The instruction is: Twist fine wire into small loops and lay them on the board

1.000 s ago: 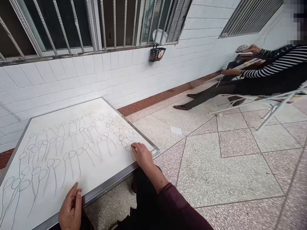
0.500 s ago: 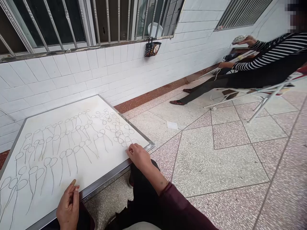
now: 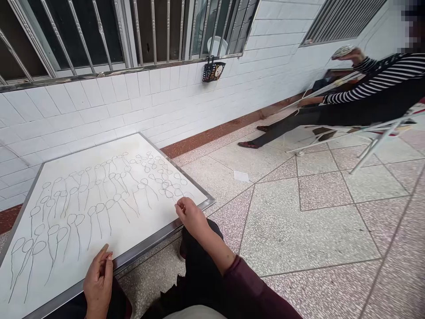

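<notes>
Many thin dark wire-like loops [image 3: 100, 208], most with a long tail, lie in rows on a white tabletop [image 3: 126, 239] with a metal rim. Toward the table's right corner, smaller loops [image 3: 162, 177] cluster close together. My right hand [image 3: 191, 217] rests at the near edge beside that cluster, fingertips pinched together; what is between them is too small to make out. My left hand [image 3: 98, 277] is over the front rim, thumb and fingers drawn together near the loop tails. Whatever it pinches, if anything, does not show clearly.
A person in a striped top [image 3: 392, 75] sits at the right with strands in the hands, legs stretched toward the wall. A small black basket [image 3: 213, 71] hangs below the barred window [image 3: 152, 31]. A white paper [image 3: 241, 176] lies on the tiled floor.
The view has shifted slightly, so the scene sits a little further right. Both my hands keep nearly the same pose at the table edge. The seated person's lower hand has moved slightly.
</notes>
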Available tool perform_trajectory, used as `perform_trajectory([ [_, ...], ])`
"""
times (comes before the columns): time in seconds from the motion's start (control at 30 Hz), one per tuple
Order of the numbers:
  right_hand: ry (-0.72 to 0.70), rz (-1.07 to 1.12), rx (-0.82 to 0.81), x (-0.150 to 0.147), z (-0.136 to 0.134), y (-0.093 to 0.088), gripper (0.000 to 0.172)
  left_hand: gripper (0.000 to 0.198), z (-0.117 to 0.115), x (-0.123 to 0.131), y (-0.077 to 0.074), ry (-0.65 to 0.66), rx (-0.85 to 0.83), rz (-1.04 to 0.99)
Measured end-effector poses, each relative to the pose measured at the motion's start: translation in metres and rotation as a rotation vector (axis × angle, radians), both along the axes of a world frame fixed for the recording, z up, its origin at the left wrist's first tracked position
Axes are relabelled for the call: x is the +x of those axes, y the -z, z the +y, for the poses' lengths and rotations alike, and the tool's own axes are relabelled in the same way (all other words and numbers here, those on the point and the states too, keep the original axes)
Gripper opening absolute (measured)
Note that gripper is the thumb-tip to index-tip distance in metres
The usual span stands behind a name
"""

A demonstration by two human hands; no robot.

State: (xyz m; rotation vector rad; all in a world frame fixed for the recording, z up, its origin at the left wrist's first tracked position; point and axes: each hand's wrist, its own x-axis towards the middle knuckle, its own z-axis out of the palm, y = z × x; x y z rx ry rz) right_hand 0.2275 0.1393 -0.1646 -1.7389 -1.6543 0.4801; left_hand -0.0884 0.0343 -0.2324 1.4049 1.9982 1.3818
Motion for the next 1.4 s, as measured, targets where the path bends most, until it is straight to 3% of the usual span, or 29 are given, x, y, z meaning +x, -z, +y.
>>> perform_trajectory([
  [0.13, -0.288, 0.608, -0.118, -0.017, -0.016, -0.016, 0.022, 0.050, -0.005, 0.017, -0.018, -0.027, 0.044, -0.139],
  [0.23, -0.449, 0.989, -0.277, -0.035, -0.033, -0.026, 0.031, 0.049, -0.001, 0.038, -0.051, 0.037, 0.016, -0.329],
  [0.37, -0.572, 1.268, -0.475, -0.055, -0.054, -0.035, 0.034, 0.052, 0.016, 0.065, -0.098, 0.286, -0.043, -0.598],
  [0.47, -0.621, 1.350, -0.536, -0.064, -0.063, -0.039, 0.034, 0.052, 0.023, 0.079, -0.116, 0.417, -0.060, -0.750],
  [0.73, -0.619, 1.370, -0.609, -0.070, -0.073, -0.038, 0.034, 0.047, 0.006, 0.089, -0.119, 0.417, -0.037, -0.919],
  [1.13, -0.636, 1.312, -0.631, -0.075, -0.080, -0.039, 0.033, 0.044, -0.008, 0.090, -0.127, 0.430, -0.036, -0.960],
  [1.4, -0.675, 1.377, -0.740, -0.080, -0.085, -0.043, 0.033, 0.047, -0.012, 0.092, -0.123, 0.411, -0.030, -0.964],
])
